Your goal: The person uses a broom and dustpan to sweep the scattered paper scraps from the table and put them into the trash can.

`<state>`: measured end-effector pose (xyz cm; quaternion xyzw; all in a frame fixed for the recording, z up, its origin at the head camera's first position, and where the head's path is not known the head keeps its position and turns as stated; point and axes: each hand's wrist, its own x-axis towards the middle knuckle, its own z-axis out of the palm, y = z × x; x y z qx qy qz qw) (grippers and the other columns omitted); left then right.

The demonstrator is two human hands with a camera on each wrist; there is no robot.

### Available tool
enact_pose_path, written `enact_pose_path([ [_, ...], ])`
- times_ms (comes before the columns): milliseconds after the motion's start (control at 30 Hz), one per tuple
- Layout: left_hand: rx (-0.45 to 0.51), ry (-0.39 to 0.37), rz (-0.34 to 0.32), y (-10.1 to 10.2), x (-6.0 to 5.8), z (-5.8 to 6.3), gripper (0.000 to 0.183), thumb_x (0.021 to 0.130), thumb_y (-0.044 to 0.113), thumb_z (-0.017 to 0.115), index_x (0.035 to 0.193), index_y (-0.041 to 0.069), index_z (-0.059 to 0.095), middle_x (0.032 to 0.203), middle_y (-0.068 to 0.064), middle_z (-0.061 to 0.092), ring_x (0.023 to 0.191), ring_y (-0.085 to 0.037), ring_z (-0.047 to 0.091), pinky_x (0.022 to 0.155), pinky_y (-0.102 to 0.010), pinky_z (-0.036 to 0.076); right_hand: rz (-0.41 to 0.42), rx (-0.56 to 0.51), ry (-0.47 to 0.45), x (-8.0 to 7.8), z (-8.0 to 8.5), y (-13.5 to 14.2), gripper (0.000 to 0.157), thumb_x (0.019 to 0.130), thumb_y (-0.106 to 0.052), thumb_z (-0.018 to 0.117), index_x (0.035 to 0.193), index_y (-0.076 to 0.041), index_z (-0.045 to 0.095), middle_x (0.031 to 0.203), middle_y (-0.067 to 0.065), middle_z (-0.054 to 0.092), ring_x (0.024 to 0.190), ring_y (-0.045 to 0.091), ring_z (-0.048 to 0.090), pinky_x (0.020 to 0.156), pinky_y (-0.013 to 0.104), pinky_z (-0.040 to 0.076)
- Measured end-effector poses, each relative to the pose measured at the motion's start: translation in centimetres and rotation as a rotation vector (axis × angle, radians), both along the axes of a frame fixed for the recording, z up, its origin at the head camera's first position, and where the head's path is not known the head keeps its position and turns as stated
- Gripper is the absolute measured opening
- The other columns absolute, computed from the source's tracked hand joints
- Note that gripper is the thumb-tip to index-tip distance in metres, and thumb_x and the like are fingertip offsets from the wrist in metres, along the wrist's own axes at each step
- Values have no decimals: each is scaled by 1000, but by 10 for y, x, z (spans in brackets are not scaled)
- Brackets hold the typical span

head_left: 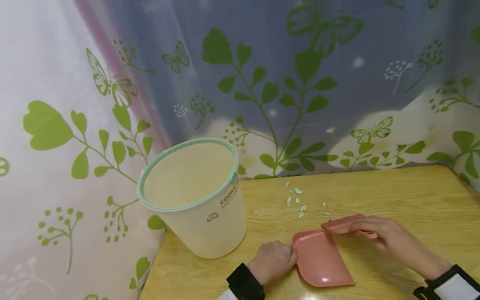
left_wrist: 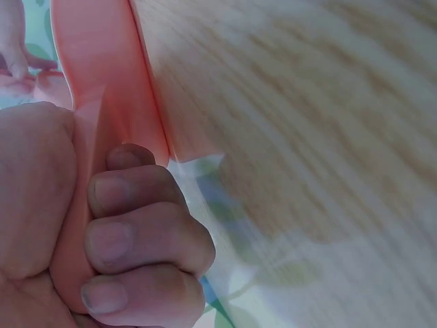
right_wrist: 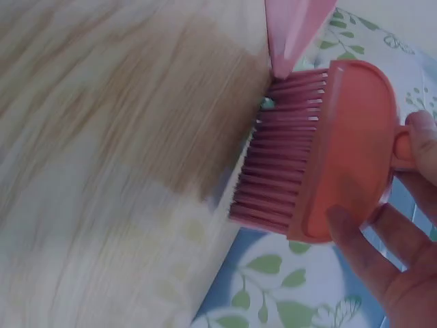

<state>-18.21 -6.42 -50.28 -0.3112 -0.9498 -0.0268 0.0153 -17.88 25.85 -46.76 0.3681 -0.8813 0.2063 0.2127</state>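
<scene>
A pink dustpan (head_left: pixel 323 259) lies on the wooden table, its handle gripped by my left hand (head_left: pixel 273 261). In the left wrist view the curled fingers (left_wrist: pixel 147 236) wrap round that handle. My right hand (head_left: pixel 390 241) holds a pink hand brush (head_left: pixel 343 224) by its handle, with one finger against the brush's back. The bristles (right_wrist: pixel 280 160) touch or nearly touch the dustpan's corner. One pale green scrap (right_wrist: pixel 267 104) shows by the bristles in the right wrist view. Several pale green paper-like scraps (head_left: pixel 298 191) lie scattered beyond the dustpan.
A cream bin (head_left: pixel 213 233) with a green rim stands on the table to the left, its top open. Behind the table hangs a curtain (head_left: pixel 262 116) with leaves and butterflies. The table (head_left: pixel 405 196) extends to the right past the brush.
</scene>
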Motion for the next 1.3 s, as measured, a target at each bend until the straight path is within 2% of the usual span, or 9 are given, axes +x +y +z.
enact_pose_path([
  [233, 14, -26, -12, 1, -2, -1, 50, 101, 32, 38, 53, 19, 41, 47, 7, 39, 42, -6, 41, 39, -27, 40, -107, -52, -14, 6, 8, 24, 60, 63, 11, 76, 111, -23, 66, 105, -3, 66, 89, 12, 62, 61, 28, 51],
  [433, 28, -29, -6, -1, -1, 1, 50, 101, 32, 38, 53, 19, 42, 47, 7, 40, 43, -6, 41, 40, -27, 40, -79, -83, 5, 7, 1, 18, 50, 67, 4, 78, 106, -25, 67, 100, -11, 66, 85, 5, 62, 68, 12, 45],
  [600, 39, -21, 2, -1, 0, 2, 51, 100, 32, 40, 51, 19, 43, 45, 7, 38, 41, -5, 41, 38, -26, 39, -134, -166, -126, 18, 11, 15, 32, 80, 0, 71, 103, -23, 68, 97, -6, 67, 66, -1, 56, 49, 19, 44],
  [733, 33, -23, 1, -1, -1, 2, 50, 101, 32, 40, 52, 19, 44, 45, 7, 38, 41, -5, 41, 38, -26, 39, -237, -234, -151, 19, 16, 16, 17, 90, -5, 63, 102, -16, 67, 94, 2, 67, 54, 0, 46, 42, 23, 40],
  [867, 20, -29, -7, 1, -2, 1, 49, 101, 32, 39, 54, 19, 43, 47, 7, 38, 42, -5, 40, 39, -25, 38, -312, -262, -84, 14, 12, 17, 14, 91, -7, 61, 103, -12, 67, 89, 4, 66, 52, 1, 42, 41, 22, 38],
  [967, 17, -26, -11, 2, -2, 2, 48, 101, 32, 39, 55, 19, 42, 48, 7, 38, 42, -5, 40, 39, -26, 38, -300, -190, 53, 6, 5, 21, 21, 85, -8, 68, 105, -14, 67, 91, 3, 67, 54, 3, 48, 43, 25, 40],
  [1033, 16, -35, -6, 2, -2, 2, 48, 101, 32, 39, 55, 19, 42, 48, 6, 39, 43, -6, 40, 39, -26, 38, -269, -107, 146, 0, -1, 23, 17, 91, -21, 63, 106, -15, 68, 93, 3, 68, 59, 9, 56, 44, 30, 45],
  [1200, 13, -57, 11, 3, -3, 1, 48, 101, 32, 38, 55, 19, 44, 49, 6, 41, 44, -6, 41, 39, -28, 39, -224, 16, 222, -7, -15, 16, 63, 100, -54, 23, 103, -9, 68, 89, 11, 68, 69, 28, 65, 51, 45, 51],
  [1300, 6, -57, 14, 4, -3, 0, 49, 101, 33, 38, 55, 19, 44, 49, 6, 41, 43, -6, 42, 39, -28, 39, -188, 18, 193, 0, -16, 8, 44, 99, -46, 43, 101, -10, 68, 85, 8, 69, 69, 23, 65, 52, 42, 52],
])
